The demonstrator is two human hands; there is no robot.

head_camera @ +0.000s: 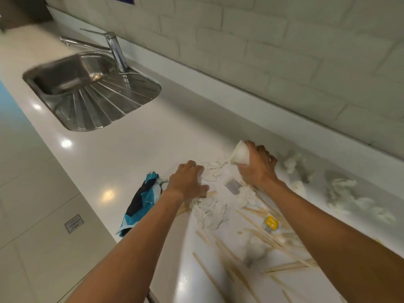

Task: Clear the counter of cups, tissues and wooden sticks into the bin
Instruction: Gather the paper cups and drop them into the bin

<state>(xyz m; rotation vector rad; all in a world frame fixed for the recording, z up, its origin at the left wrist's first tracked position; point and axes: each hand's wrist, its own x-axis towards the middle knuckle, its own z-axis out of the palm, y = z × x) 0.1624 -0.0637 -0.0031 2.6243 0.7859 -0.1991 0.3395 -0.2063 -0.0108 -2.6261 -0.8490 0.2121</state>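
Head view: right hand, grip closed round white cup, cup tilted, at far edge of the litter on bench. Left hand palm-down on tissues, fingers bent; cannot tell whether its grip clutches any. Tissues lie crumpled between and below both hands, with more wads near the wall to the right. Sticks scattered over near bench, some under tissues. Yellow piece among sticks. Blue-patterned cloth at bench edge, just left of left hand. Sink and tap well apart, far left.
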